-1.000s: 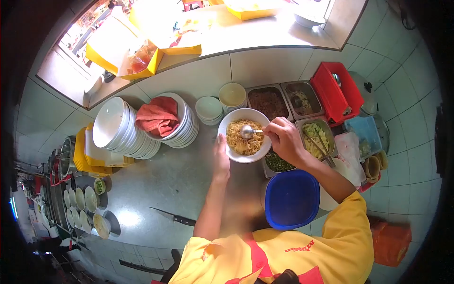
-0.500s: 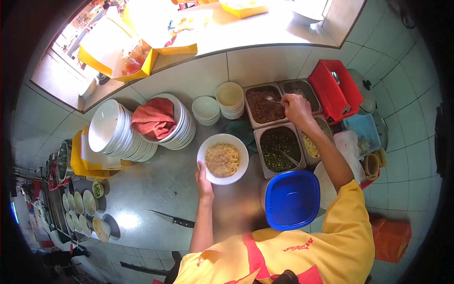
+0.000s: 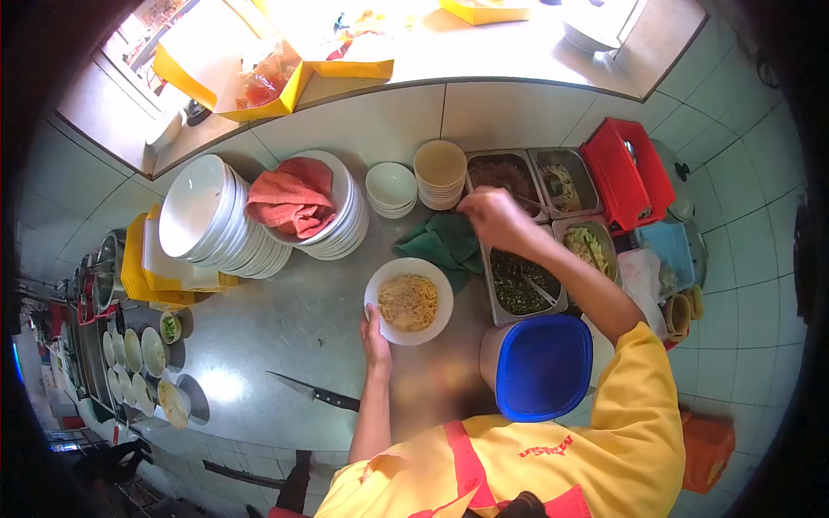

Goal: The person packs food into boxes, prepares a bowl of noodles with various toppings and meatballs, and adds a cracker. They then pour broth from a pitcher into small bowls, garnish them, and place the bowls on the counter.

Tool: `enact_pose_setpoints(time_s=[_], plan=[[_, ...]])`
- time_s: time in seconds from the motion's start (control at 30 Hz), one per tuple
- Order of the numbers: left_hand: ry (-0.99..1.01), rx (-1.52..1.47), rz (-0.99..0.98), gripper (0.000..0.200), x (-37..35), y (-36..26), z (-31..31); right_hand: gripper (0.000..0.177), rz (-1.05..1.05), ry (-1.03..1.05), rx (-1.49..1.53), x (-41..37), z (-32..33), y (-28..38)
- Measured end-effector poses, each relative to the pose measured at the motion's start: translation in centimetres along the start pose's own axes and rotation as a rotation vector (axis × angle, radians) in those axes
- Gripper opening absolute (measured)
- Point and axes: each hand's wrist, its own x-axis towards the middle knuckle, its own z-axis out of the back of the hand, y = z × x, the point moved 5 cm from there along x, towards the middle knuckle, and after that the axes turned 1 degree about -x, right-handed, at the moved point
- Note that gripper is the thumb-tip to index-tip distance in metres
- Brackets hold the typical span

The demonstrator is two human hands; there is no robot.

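My left hand (image 3: pixel 375 341) grips the near left rim of a white bowl (image 3: pixel 370 289) on the steel counter, thumb on the edge. Noodles (image 3: pixel 408 302) with a pale topping lie in the bowl. My right hand (image 3: pixel 496 217) hovers over the near left edge of the tray of brown minced topping (image 3: pixel 501 175). Its fingers look curled together but are blurred, and what they hold, if anything, is hidden. A thin metal handle (image 3: pixel 528 202) shows just right of that hand. Below it stands a tray of chopped greens in dark sauce (image 3: pixel 515 285) with a spoon (image 3: pixel 542 293).
A blue-lidded tub (image 3: pixel 544 367) stands at the near right. A green cloth (image 3: pixel 439 242) lies behind the bowl. Stacked plates (image 3: pixel 194 207) and a red cloth (image 3: pixel 294 197) are at the left. A knife (image 3: pixel 332 398) lies near the front edge. A red bin (image 3: pixel 622 173) stands at the back right.
My right hand has moved left and toward me, from the minced topping to the tray's edge. My left hand stays on the bowl. The view has shifted slightly.
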Motion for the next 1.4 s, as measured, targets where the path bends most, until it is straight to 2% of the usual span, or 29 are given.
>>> enact_pose_setpoints(time_s=[0.1, 0.17, 0.2, 0.27, 0.37, 0.4, 0.5, 0.6, 0.73, 0.83, 0.9, 1.03, 1.13, 1.2, 1.23, 1.3, 1.33, 1.4], plan=[[0.027, 0.013, -0.024, 0.059, 1.1, 1.2, 0.0, 0.022, -0.009, 0.104, -0.135, 0.7, -5.2, 0.0], [0.028, 0.024, -0.052, 0.057, 1.1, 0.9, -0.5, 0.027, -0.408, 0.444, -0.275, 0.9, -6.9, -0.4], [0.015, 0.018, -0.032, 0.057, 0.8, 1.0, -0.5, 0.027, -0.406, 0.443, -0.282, 1.5, -7.1, -0.2], [-0.003, 0.004, -0.016, 0.058, 0.3, 0.5, -0.6, 0.023, -0.554, 0.549, -0.161, 2.4, -7.7, -0.4], [-0.001, -0.012, -0.012, 0.058, -0.3, 0.5, 0.0, 0.024, -0.561, 0.593, -0.184, 3.0, -7.9, -0.1], [0.023, 0.01, -0.031, 0.059, -0.4, 0.5, 0.3, 0.024, -0.561, 0.596, -0.185, 3.0, -8.3, -0.6], [0.029, 0.016, -0.039, 0.059, -0.9, 0.1, 0.7, 0.025, -0.733, 0.601, -0.106, 2.5, -10.4, -4.5], [0.022, -0.001, -0.011, 0.058, -1.1, 0.2, 1.0, 0.024, -0.647, 0.57, -0.134, 2.6, -10.5, -4.0], [0.048, -0.004, -0.022, 0.059, -1.6, 0.0, 1.4, 0.023, -0.674, 0.563, -0.219, 2.7, -9.9, -2.6], [0.07, -0.038, -0.015, 0.059, -1.5, 0.7, 2.6, 0.02, -0.546, 0.599, -0.321, 2.5, -9.3, -1.6], [0.058, -0.051, -0.004, 0.059, -1.9, 0.8, 3.3, 0.016, -0.346, 0.361, -0.431, 2.8, -9.1, -2.3], [-0.002, -0.046, -0.015, 0.059, -1.9, 1.5, 4.4, 0.014, -0.296, 0.258, -0.493, 3.1, -8.7, -3.6], [-0.008, -0.089, 0.014, 0.059, -2.8, 0.6, 4.0, 0.017, -0.41, 0.122, -0.397, 2.8, -7.7, -4.7], [0.021, -0.101, -0.001, 0.059, -2.6, 0.5, 4.0, 0.017, -0.573, 0.182, -0.073, 2.2, -7.5, -5.0], [0.041, -0.113, -0.011, 0.059, -2.5, 0.5, 4.0, 0.017, -0.574, 0.178, -0.075, 2.1, -7.0, -4.9], [0.041, -0.114, -0.016, 0.059, -2.8, -0.1, 3.7, 0.013, -0.654, 0.222, 0.204, 1.5, -6.3, -3.7], [0.036, -0.117, -0.02, 0.058, -3.0, -0.4, 3.7, 0.013, -0.657, 0.225, 0.206, 1.1, -5.3, -3.1], [0.02, -0.114, -0.02, 0.058, -3.1, -0.6, 4.1, 0.016, -0.589, 0.091, 0.742, -0.1, -2.0, -1.4]])
